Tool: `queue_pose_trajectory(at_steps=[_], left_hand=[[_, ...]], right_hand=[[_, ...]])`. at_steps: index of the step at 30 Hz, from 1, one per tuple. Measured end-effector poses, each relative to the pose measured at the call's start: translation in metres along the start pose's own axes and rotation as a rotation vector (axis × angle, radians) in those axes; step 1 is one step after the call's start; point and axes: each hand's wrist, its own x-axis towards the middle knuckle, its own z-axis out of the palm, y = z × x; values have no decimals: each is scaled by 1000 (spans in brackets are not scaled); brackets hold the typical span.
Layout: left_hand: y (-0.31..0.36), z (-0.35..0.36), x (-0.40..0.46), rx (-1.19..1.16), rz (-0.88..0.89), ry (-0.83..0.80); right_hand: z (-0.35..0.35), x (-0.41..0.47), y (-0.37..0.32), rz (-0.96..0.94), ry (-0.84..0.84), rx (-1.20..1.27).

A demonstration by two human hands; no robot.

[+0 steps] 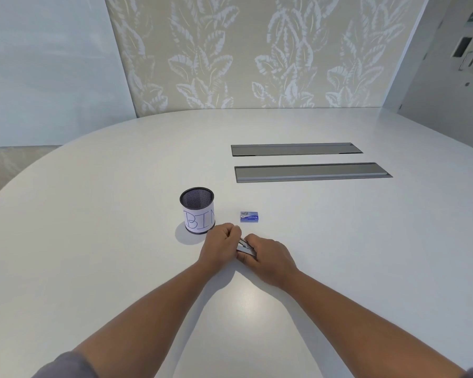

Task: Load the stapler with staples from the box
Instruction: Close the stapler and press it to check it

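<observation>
Both hands (243, 248) clasp stapler (245, 247) (open table (339, 255) around).

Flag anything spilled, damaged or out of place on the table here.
Nothing stands out. The staple box lies closed and flat, the mesh cup stands upright, and the left hand and right hand both hold the stapler. No loose staples visible.

head cam | faces forward-down | table (93, 241) close | single view

One stapler (245, 248), one staple box (249, 216), one mesh cup (197, 210), two hands (221, 245).
</observation>
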Motion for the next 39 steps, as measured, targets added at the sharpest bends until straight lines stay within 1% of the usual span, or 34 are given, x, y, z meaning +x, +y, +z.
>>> queue_pose_trajectory(at_steps=[7,14,21,30,34,39], left_hand=[[-1,4,-2,53,50,0],[-1,6,-5,48,29,38],[-3,6,-3,49,61,1],[-4,5,-4,80,110,-2],[-3,4,-5,72,113,5],[-4,3,-5,17,75,25]], right_hand=[[-4,0,-2,9,-18,-13],[-4,-3,-4,7,-48,-23],[-5,-5,-6,-14,-73,-57],[-8,-5,-9,-39,-82,-64],[-7,-5,-9,-43,-70,-64],[-4,-3,-7,-32,-34,-30]])
